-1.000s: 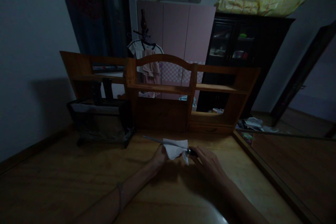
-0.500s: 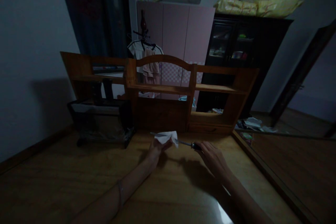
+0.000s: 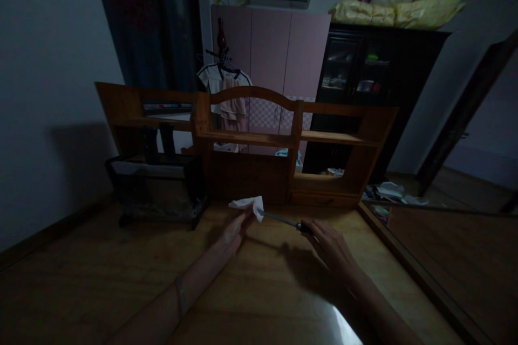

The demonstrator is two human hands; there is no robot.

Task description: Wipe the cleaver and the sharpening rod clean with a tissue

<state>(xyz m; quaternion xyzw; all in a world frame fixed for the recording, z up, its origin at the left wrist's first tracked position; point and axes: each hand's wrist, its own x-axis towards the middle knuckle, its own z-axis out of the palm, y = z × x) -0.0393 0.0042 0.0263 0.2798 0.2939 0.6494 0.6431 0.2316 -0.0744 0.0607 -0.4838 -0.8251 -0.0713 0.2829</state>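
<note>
My right hand (image 3: 326, 237) is closed around the dark handle of a long slim metal tool (image 3: 281, 219). Its narrow grey shaft points left; the dim light does not show whether it is a knife blade or a rod. A white tissue (image 3: 253, 206) is pinched in my left hand (image 3: 234, 232) and wraps the far end of the shaft, hiding the tip. Both hands are held over the wooden tabletop (image 3: 259, 291), and their shadows fall on it.
A black rack (image 3: 154, 188) with two dark upright handles stands at the left of the tabletop. Across the back runs a wooden shelf unit (image 3: 251, 137) with a small drawer (image 3: 324, 199). A raised wooden edge (image 3: 404, 259) borders the right side.
My left hand and the tissue have slid left along the shaft, baring more metal on the right. The tip, which stuck out past the tissue, is now covered. My right hand has barely moved.
</note>
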